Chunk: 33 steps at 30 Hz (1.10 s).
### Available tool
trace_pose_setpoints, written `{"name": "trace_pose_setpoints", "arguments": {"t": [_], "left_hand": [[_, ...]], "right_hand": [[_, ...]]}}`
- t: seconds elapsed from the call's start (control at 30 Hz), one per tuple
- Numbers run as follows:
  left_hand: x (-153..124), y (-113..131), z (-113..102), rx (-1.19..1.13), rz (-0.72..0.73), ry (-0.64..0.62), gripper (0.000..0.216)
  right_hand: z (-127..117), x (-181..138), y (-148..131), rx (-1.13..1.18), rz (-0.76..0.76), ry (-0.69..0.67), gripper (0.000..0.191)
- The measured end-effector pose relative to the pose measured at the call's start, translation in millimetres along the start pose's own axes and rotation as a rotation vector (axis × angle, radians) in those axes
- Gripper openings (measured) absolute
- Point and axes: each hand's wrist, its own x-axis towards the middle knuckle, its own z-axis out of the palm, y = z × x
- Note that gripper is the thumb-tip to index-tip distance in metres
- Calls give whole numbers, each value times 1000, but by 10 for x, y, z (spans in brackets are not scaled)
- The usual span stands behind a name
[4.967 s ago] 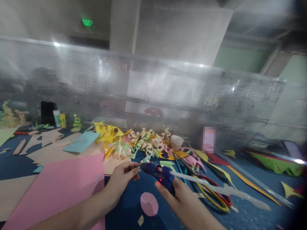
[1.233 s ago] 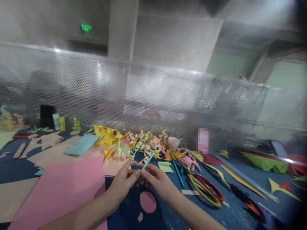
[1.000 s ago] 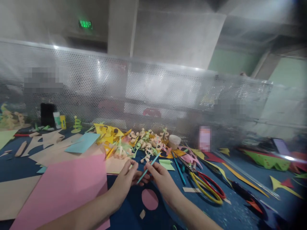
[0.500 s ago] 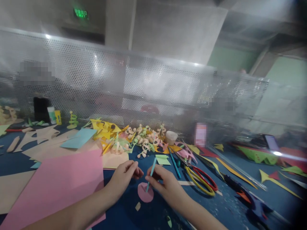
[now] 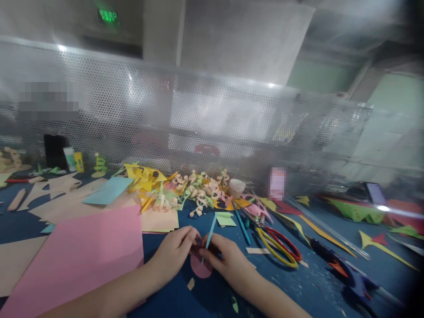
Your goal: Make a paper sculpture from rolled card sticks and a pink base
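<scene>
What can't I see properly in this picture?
In the head view:
Far edge of the pink circle: hidden by the left hand and right hand.
Whether the blue strip is stuck on: too small, right hand partly covering.
Part of the pink sheet: behind the left arm.
Pink shape: blurred into squares.

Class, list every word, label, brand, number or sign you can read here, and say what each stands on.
"EXIT": on the lit green sign at upper left.
Characters above it on that sign: too blurred to read.
White-and-green tube: any print is too small to read.
Yellow packet-like item: dark marks, too small to read.
Upright pink rectangle: pixelated, unreadable.
</scene>
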Motion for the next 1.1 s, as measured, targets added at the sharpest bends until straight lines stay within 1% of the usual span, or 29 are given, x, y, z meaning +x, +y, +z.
{"name": "trace_pose_setpoints", "arguments": {"t": [0.1,0.2,0.37,0.47,0.53,0.6,0.67,0.77,0.83,0.97,1.1], "left_hand": [[-3,2,-2,59,22,-20,28],[-6,27,-2,73,7,-33,29],[-7,69,-12,-20,-10,-40,30],[3,84,-23,-84,-21,-47,29],[2,93,-28,-87,-17,-39,26],[-14,102,-33,-50,11,-26,20],[-43,110,-38,-5,70,-27,13],[-80,115,-42,4,159,-40,20],[-85,112,-42,13,197,-42,20],[-62,96,-34,85,231,-24,5],[-62,100,-28,102,206,19,6]], "right_hand": [[6,-12,-10,-2,-35,9,7],[26,-16,7,-7,-61,0,8],[29,-4,17,-37,-48,-12,12],[12,-17,1,-37,-91,-33,10],[7,-34,2,-55,-118,-42,11],[12,-48,17,-83,-137,-39,13],[24,-54,39,-105,-164,-30,15],[44,-51,70,-122,-214,-20,14],[57,-46,85,-137,-223,-22,15],[78,-43,91,-196,-196,-25,17],[71,-45,58,-197,-148,4,15]]}}
